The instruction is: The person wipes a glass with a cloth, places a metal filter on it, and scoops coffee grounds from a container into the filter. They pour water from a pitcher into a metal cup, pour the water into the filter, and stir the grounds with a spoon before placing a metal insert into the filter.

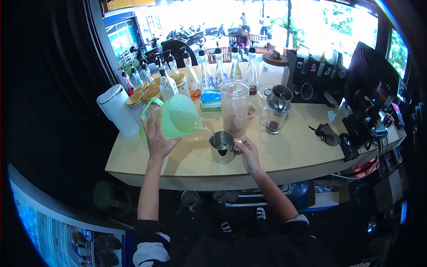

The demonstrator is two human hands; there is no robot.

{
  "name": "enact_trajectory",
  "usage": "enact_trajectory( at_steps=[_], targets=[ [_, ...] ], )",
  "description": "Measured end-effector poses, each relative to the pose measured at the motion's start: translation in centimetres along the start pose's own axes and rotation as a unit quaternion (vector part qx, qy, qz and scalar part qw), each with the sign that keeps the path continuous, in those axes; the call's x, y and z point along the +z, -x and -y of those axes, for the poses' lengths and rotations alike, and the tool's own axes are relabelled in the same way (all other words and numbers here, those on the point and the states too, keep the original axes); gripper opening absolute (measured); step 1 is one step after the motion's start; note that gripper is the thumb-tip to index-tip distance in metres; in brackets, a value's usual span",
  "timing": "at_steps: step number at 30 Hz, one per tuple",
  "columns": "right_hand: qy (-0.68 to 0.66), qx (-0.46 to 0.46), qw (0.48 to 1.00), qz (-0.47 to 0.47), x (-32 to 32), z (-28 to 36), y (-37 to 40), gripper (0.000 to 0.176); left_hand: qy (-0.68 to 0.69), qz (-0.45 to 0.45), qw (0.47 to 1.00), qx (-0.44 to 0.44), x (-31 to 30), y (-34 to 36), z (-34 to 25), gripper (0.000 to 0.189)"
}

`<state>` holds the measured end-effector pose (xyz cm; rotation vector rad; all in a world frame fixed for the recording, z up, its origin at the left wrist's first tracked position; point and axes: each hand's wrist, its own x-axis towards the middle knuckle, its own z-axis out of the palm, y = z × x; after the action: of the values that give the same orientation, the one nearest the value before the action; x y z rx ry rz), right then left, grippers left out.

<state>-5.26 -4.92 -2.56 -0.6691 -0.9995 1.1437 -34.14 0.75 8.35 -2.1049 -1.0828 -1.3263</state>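
My left hand [158, 135] is wrapped round a translucent green pitcher [180, 116], which is tipped to the right. A thin stream of water [205, 127] runs from its spout into a steel milk jug [222, 153]. The jug stands upright at the front part of the counter, and my right hand [248, 153] grips its handle on the right side. Just behind the jug is a tall clear canister [234, 104] with some brown contents low inside. A glass mug [274, 120] with a metal filter cup [282, 94] on top stands to the right.
Pump bottles [206, 73] line the back of the wooden counter [187, 167]. Gold-lidded jars [151, 94] and a white jug [118, 109] stand at left. A large glass jar [272, 75] is behind. A black face mask [327, 133] and dark equipment [369, 120] lie at right.
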Motion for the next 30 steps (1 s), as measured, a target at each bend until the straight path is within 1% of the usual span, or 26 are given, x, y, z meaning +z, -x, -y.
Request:
enact_trajectory(
  at_steps=[6, 23, 27, 30],
  targets=[
    [0.016, -0.002, 1.0, 0.002, -0.17, -0.17, -0.07, 0.011, -0.003, -0.003, 1.0, 0.005, -0.16, -0.37, 0.0, 0.112],
    [-0.007, -0.009, 1.0, 0.007, 0.11, 0.14, 0.15, 0.011, -0.021, -0.018, 0.999, 0.021, -0.22, -0.71, 0.23, 0.111],
    [-0.008, -0.011, 1.0, 0.009, 0.32, 0.53, 0.26, 0.011, -0.015, -0.01, 1.0, 0.009, -0.31, -0.77, 0.21, 0.112],
    [-0.001, 0.009, 1.0, 0.002, 0.33, 0.67, 0.24, 0.01, -0.021, -0.007, 1.0, 0.01, -0.4, -0.82, 0.13, 0.112]
  ],
)
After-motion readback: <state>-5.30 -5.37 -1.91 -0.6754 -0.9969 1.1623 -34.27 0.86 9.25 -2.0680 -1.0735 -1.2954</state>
